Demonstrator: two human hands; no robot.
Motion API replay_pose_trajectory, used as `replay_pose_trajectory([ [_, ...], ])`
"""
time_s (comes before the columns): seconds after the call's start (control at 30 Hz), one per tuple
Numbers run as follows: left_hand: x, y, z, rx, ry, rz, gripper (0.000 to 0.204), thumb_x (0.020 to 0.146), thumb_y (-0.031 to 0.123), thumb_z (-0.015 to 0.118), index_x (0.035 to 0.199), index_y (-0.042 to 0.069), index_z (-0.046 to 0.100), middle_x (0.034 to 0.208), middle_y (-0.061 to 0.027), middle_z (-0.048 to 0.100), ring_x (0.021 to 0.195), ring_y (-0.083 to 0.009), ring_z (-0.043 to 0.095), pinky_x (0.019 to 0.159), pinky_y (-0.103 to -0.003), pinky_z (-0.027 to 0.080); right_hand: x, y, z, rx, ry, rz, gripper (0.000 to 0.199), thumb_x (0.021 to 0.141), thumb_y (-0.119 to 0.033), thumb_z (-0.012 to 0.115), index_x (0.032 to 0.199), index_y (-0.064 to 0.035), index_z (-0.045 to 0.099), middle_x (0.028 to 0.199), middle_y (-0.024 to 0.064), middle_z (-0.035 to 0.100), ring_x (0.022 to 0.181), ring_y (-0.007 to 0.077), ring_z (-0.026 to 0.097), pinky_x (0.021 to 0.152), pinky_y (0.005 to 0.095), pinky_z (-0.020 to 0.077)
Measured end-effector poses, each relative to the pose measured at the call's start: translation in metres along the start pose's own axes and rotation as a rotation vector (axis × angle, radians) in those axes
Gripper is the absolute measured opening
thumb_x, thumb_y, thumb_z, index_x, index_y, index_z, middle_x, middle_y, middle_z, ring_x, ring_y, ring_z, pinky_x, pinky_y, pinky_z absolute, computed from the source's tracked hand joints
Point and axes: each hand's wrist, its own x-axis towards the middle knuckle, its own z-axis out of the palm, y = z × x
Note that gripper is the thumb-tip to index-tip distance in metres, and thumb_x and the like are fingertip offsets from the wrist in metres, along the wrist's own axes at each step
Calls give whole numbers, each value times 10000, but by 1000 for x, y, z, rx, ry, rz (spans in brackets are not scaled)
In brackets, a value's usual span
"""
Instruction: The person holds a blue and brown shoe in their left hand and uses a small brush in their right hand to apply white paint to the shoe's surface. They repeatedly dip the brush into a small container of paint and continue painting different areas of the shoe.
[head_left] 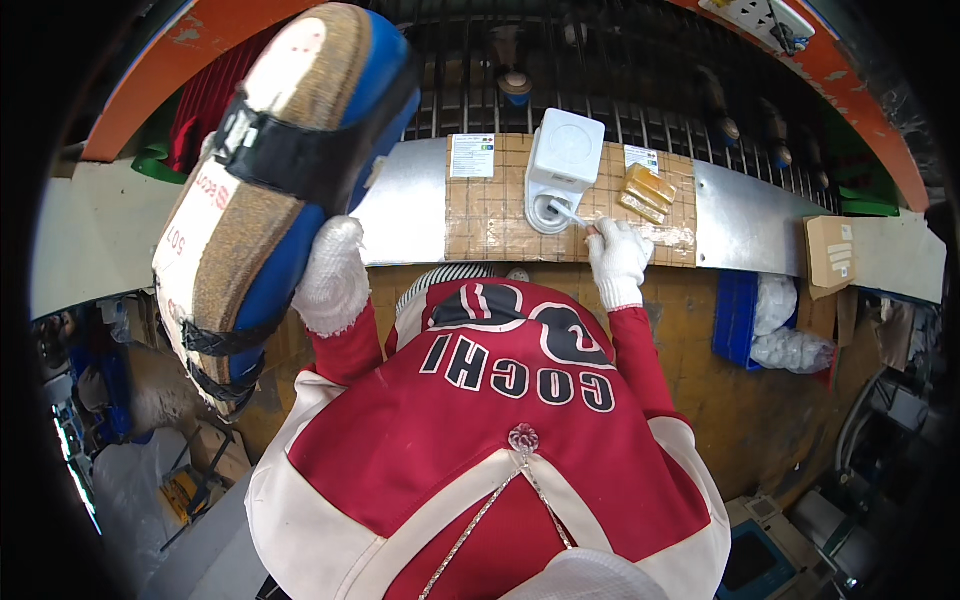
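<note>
My left hand (338, 275), in a white knit glove, is closed on a blue shoe last (285, 262) held up at the left, its bottom facing me. A white insole with a tan-brown border covers that bottom, and black straps (290, 145) wrap across it. Its fingers are partly hidden by the last. At the bench, my gloved right hand (618, 255) pinches the handle of a thin white brush (568, 211). The brush tip dips into the small round opening of a white plastic dispenser pot (570, 145). Yellowish translucent blocks (648, 192) lie beside the pot.
Tape-covered cardboard (490, 220) lies on the metal bench (740, 225). Beyond it runs a dark rack of bars (450, 60) with several more lasts, under an orange frame (130, 95). At the right are a cardboard box (829, 252) and a blue crate (737, 315) beside clear plastic bags.
</note>
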Motion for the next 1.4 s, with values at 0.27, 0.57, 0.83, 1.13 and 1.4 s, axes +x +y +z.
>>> replay_pose_trajectory([
  [0.27, 9, -4, 31, 215, 62, 93, 361, 884, 106, 647, 1216, -37, 636, 1274, -182, 644, 1167, -304, 614, 1070, -472, 439, 4, -5, 3, -79, -78, -33, 142, 849, -329, 711, 917, -206, 694, 864, 63, 699, 797, 302, 645, 789, 467, 411],
  [0.57, 52, 16, 66, -517, -342, -501, 438, 901, 225, 666, 1273, 9, 588, 1254, -204, 638, 1099, -320, 649, 970, -431, 522, -5, 8, -10, 1077, -424, 605, 164, 961, -221, 613, 940, -66, 661, 685, -26, 565, 583, 52, 474, 537, 232, 368],
  [0.83, 37, -85, 95, 436, -387, 496, 535, 878, 75, 686, 1386, 81, 519, 1314, -250, 592, 1179, -396, 608, 1000, -481, 493, 43, -38, -120, 422, 404, -176, 160, 781, -98, 786, 893, -35, 690, 763, 75, 653, 699, 222, 583, 637, 364, 458],
  [1.13, 35, -79, 126, 565, -367, 937, 642, 864, 158, 705, 1444, 238, 444, 1434, -234, 491, 1223, -413, 575, 976, -543, 449, 32, -106, -182, 986, 361, -142, 141, 828, -44, 780, 954, 10, 748, 937, 64, 646, 865, 156, 609, 743, 268, 475],
  [1.4, 23, -67, 124, 638, -423, 942, 689, 794, 217, 736, 1416, 293, 450, 1358, -221, 527, 1182, -425, 591, 991, -610, 422, 56, -107, -173, 907, 493, -79, 164, 803, -86, 823, 938, -15, 763, 932, 69, 645, 855, 175, 589, 744, 287, 462],
])
